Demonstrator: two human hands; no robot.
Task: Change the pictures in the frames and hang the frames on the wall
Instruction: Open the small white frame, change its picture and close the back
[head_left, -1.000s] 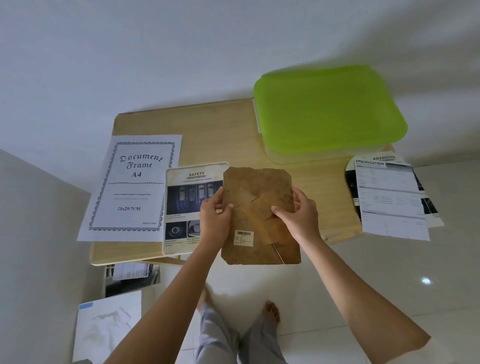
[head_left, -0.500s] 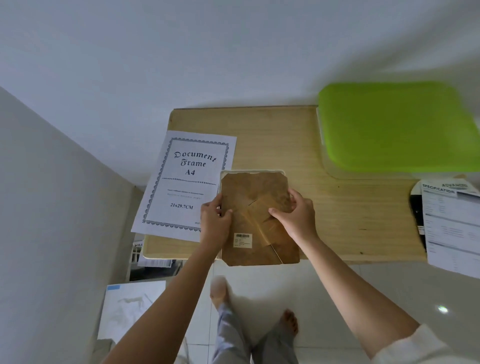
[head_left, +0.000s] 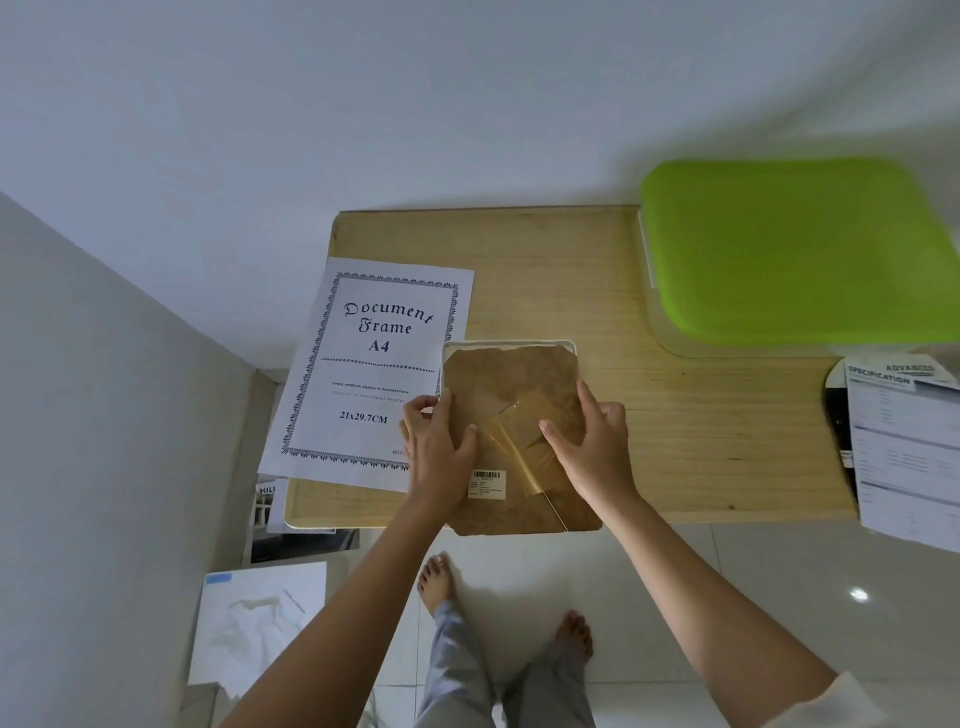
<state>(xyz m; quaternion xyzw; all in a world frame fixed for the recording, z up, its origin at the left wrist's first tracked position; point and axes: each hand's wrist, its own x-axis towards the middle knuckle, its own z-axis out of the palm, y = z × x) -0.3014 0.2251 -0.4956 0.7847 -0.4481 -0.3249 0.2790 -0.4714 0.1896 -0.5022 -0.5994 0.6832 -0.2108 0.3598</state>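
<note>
Wooden table (head_left: 571, 270): sheet (head_left: 374, 364), frame (head_left: 493, 384), green-lidded box (head_left: 789, 249).

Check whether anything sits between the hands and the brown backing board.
Nothing visible does. The left hand grips the backing board at its left edge, the right hand holds its right edge, thumb on the stand.
</note>
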